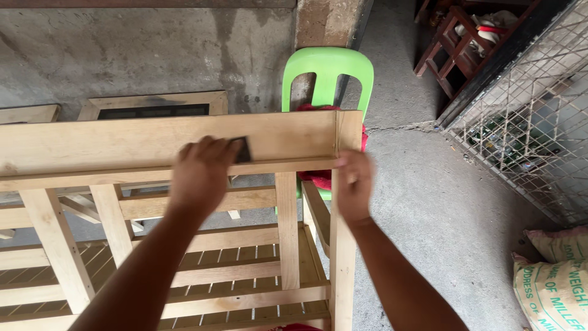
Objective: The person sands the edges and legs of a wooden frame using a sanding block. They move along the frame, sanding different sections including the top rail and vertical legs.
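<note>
A bare pale wooden frame point(122, 144) with slatted shelves fills the left and middle of the view. My left hand point(202, 168) presses a small dark piece of sandpaper point(242, 149) flat against the frame's top rail. My right hand point(354, 184) grips the frame's right corner post point(344, 257) just below the top, thumb toward the rail.
A green plastic chair point(328, 70) with red cloth on it stands right behind the frame. A wooden framed panel point(153, 105) leans on the concrete wall. A wire mesh fence point(527, 129), printed sacks point(554, 282) and dark wooden furniture point(456, 43) are to the right, across bare concrete floor.
</note>
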The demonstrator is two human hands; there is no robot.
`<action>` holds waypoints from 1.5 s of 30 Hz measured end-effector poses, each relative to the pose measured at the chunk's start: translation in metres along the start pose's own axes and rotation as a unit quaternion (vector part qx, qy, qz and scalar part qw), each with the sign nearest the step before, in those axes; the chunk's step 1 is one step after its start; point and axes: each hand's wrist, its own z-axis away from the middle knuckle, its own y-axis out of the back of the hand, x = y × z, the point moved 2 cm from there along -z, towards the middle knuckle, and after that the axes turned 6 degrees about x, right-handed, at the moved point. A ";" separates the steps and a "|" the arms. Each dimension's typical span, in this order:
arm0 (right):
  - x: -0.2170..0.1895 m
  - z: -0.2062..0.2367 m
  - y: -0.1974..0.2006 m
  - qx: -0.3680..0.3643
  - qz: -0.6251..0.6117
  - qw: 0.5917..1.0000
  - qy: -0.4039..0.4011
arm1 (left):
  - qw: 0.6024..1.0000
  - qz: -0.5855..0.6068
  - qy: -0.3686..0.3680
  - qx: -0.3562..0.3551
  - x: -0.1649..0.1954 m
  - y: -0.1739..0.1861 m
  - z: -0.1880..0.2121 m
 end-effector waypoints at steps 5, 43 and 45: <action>0.031 -0.011 0.010 0.001 0.080 0.990 -0.117 | 0.983 0.090 0.081 -0.135 -0.012 -0.014 0.007; 0.026 -0.002 -0.001 0.012 0.184 0.968 -0.173 | 0.977 0.192 0.064 -0.071 0.022 -0.053 0.008; 0.024 0.001 0.000 0.008 0.181 0.966 -0.185 | 0.951 0.252 0.157 -0.089 0.035 -0.066 0.009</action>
